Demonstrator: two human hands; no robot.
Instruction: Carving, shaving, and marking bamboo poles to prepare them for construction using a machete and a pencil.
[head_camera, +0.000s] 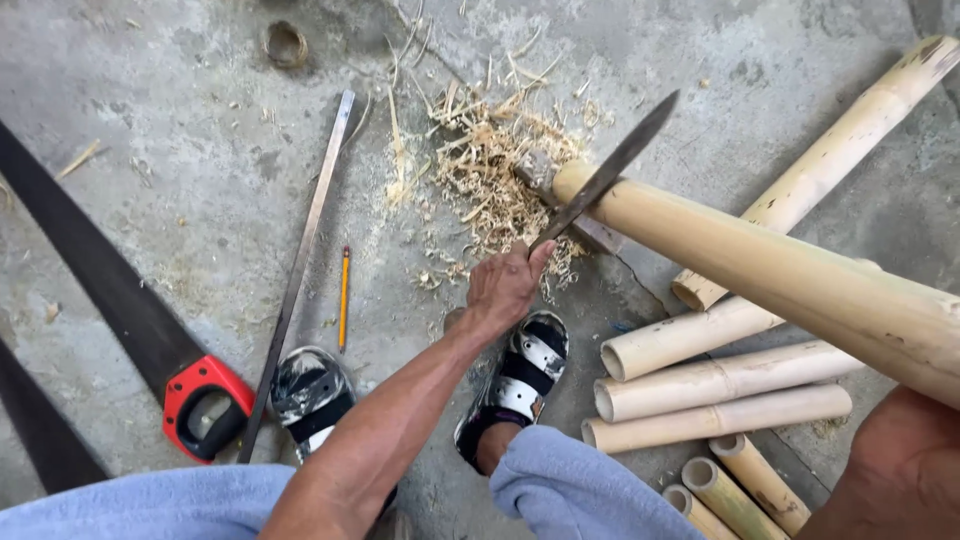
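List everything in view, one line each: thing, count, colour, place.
Bamboo pole: one, pale yellow, slanting from the right, its end over the shavings.
Knife: one, dark blade, laid across the pole's end.
Cut bamboo pieces: about seven, pale yellow to greenish, on the floor at right.
Shavings: a heap, straw-coloured, top centre.
Handsaw: one, black blade with red handle, left.
Metal strip: one, grey, lying beside the saw.
Pencil: one, yellow, centre floor.
Coil: one, brownish, top.
Floor: grey concrete.
Sandals: two, black and white, on the feet.
Trousers: light blue, bottom.
Left hand: grips the knife.
Right hand: under the pole, bottom right.
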